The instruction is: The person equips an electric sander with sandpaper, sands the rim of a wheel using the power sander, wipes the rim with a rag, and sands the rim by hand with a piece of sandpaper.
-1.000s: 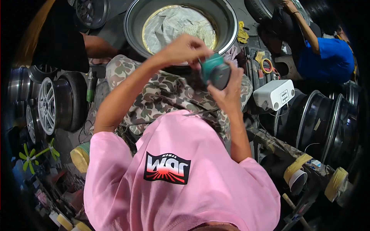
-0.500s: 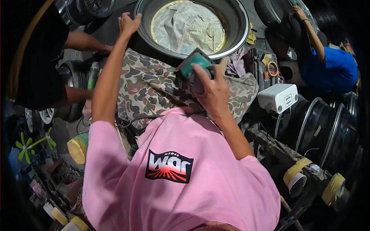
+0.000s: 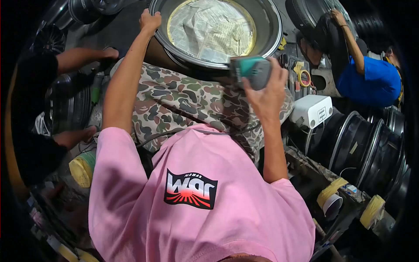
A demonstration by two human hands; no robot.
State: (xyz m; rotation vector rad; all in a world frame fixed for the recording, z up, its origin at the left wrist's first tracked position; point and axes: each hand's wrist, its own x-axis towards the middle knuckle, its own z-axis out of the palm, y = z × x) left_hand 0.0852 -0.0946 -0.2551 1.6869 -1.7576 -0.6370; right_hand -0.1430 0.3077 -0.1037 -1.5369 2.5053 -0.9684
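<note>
In front of me a metal wheel rim (image 3: pixel 269 27) lies tilted, its centre covered with newspaper (image 3: pixel 209 27) edged by yellow tape. My left hand (image 3: pixel 150 22) is closed around the rim's outer left edge. A green and black power sander (image 3: pixel 252 73) sits in my right hand (image 3: pixel 269 89), the fingers wrapped over its body. It is held by the near right edge of the wheel; whether its pad touches the metal I cannot tell. Under both lies camouflage cloth (image 3: pixel 174 96) over my lap, and a dark cord (image 3: pixel 159 135) crosses it.
At the right, a person in a blue shirt (image 3: pixel 369 81) handles another wheel (image 3: pixel 301 15). A white box (image 3: pixel 312 110), a roll of yellow tape (image 3: pixel 304 78) and several stacked rims (image 3: pixel 345 142) stand nearby. Another person's legs (image 3: pixel 83 59) are at the left.
My right hand has moved the sander rightward along the near edge of the wheel and turned it. My left hand stays on the rim. The person at the left has shifted their legs.
</note>
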